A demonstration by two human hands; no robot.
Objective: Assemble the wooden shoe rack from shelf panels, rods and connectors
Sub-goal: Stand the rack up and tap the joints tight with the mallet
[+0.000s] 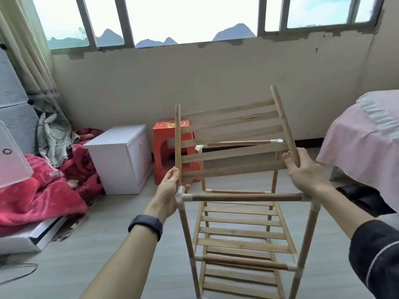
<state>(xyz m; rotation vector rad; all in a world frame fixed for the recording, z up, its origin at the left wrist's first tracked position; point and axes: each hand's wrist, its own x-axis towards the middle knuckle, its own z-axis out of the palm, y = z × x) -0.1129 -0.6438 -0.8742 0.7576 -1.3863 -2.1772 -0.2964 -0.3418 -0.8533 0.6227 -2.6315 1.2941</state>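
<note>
Left hand [170,190] and right hand [306,171] each grip a side rail of the shelf panel [231,134], tilted above the rack [246,197] on the floor [121,234]; next its rail ends, seemingly loose, need seating in the top connectors [181,196].

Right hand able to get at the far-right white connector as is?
Probably not: the right hand grips the shelf panel, and the panel's tilted slats sit in front of the far-right connector.
</note>
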